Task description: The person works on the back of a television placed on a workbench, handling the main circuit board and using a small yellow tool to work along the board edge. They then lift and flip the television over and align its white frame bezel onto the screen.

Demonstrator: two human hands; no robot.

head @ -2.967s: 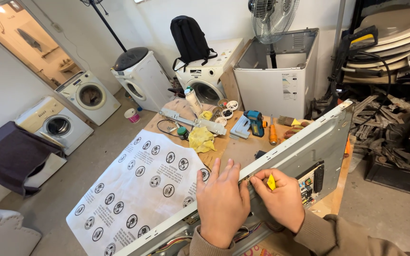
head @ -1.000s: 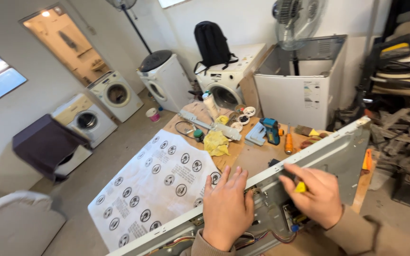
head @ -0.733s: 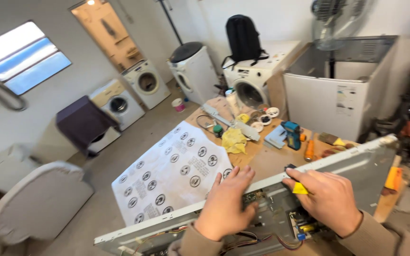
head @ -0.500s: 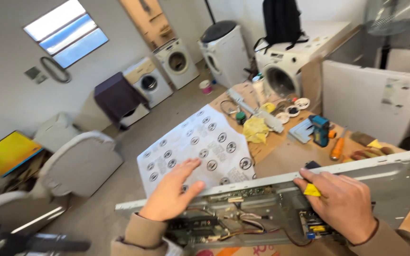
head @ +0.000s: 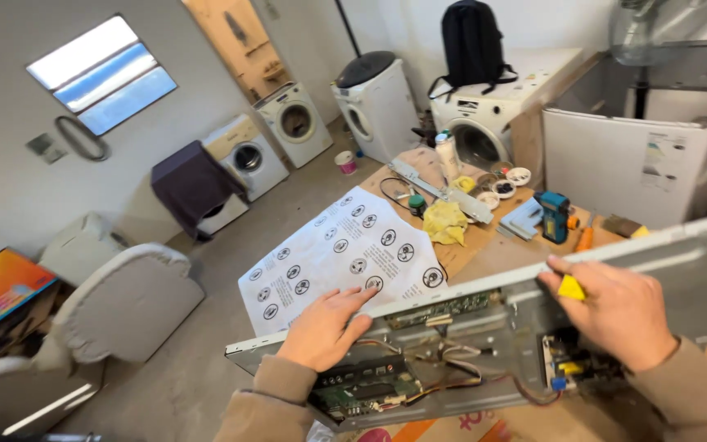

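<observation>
Gripping the metal panel [head: 484, 327] (circuit boards exposed), the right hand [head: 615, 307] is clasping its three o'clock edge while the left hand [head: 321, 327] is lying flat, open, at nine o'clock.

left hand [head: 321, 327] on metal panel [head: 484, 327], right hand [head: 615, 311] gripping its edge

Head view, down over workbench [head: 493, 250]

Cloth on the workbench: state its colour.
Yellow; the cloth shows best in the head view.
</observation>
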